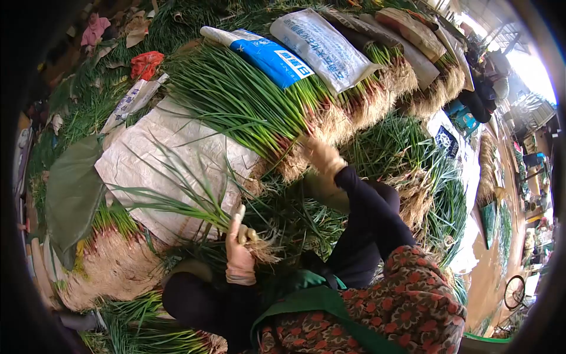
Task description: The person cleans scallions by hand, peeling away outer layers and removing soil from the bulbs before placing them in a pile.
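My left hand (240,253), in a pale glove, is closed around the lower ends of a few spring onions (209,209). Their green leaves fan out to the upper left, and a tuft of roots (265,249) hangs at the right of the hand. Farther forward, my right hand (323,156), also gloved, reaches to a thick row of spring onions (236,88) laid side by side. Its fingers close at the reddish stem bases, just above the pale roots (330,125); the fingertips are partly hidden among the stalks.
A blue and white sack (268,56) and a white printed sack (324,47) cover parts of the row. A pale sheet (171,159) lies at the left, beside a dark green sheet (73,189). Loose spring onions (401,147) lie at the right. A bicycle wheel (515,293) stands far right.
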Available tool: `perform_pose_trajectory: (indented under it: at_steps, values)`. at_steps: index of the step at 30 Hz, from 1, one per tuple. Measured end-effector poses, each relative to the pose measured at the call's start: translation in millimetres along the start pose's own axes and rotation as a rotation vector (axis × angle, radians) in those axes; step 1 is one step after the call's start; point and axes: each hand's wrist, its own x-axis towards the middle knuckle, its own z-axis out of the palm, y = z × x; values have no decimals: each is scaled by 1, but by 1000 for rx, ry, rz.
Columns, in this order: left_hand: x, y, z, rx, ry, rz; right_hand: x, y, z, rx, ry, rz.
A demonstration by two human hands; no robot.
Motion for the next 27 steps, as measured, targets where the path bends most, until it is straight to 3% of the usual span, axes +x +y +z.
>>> perform_pose_trajectory:
  at_steps: [1, 2, 4, 5, 6, 8, 10, 11, 12, 13, 14, 15, 16, 18, 19, 20, 22, 24, 25, 27]
  values:
    - [-3, -3, 2, 12, 37, -33, 32, 8, -8, -25, 54, 123]
    - [-1, -10, -11, -9, -70, -26, 43, 10, -5, 62, 220, 98]
    - [-6, -6, -3, 92, -10, -76, 57, 10, 14, -391, 205, 256]
    - [-5, -4, -8, 64, -35, -101, 69, 14, 19, -358, 41, 254]
    - [-2, -3, -7, 62, -21, -78, 57, -13, 2, -342, 31, 120]
    - [0, -11, 1, 37, 35, -34, 36, -55, -6, -35, -41, 146]
    - [6, -13, 3, 160, 79, -88, -8, -76, 21, 217, 18, 28]
    - [12, -17, -10, 242, 73, -118, -32, -74, 50, 344, 23, -201]
    - [15, -22, -14, 294, 133, -184, -63, -105, 39, 287, -217, -126]
    - [17, -27, -15, 264, 101, -138, -84, -113, 55, 295, -309, -255]
    - [19, -31, -12, 233, 64, -86, -101, -135, 52, 215, -437, -140]
    - [19, -34, -10, 130, 39, -108, -108, -135, 56, 77, -357, -400]
    - [10, -25, -5, 240, 74, -121, -114, -131, 58, -63, -265, -658]
    - [19, -40, -33, 376, 95, -65, -105, -122, 59, 622, -581, -47]
    - [17, -40, -31, 362, 118, -58, -98, -129, 42, 760, -602, 135]
    - [17, -41, -27, 347, 137, -52, -97, -112, 58, 637, -363, 46]
    - [15, -44, -24, 356, 137, -79, -83, -109, 71, 796, -281, 98]
    - [14, -46, -26, 401, 108, -138, -70, -123, 82, 1081, -366, 328]
    - [12, -47, -28, 420, 77, -157, -65, -138, 61, 988, -458, 444]
    - [10, -50, -33, 343, 85, -134, -72, -137, 70, 1075, -370, 437]
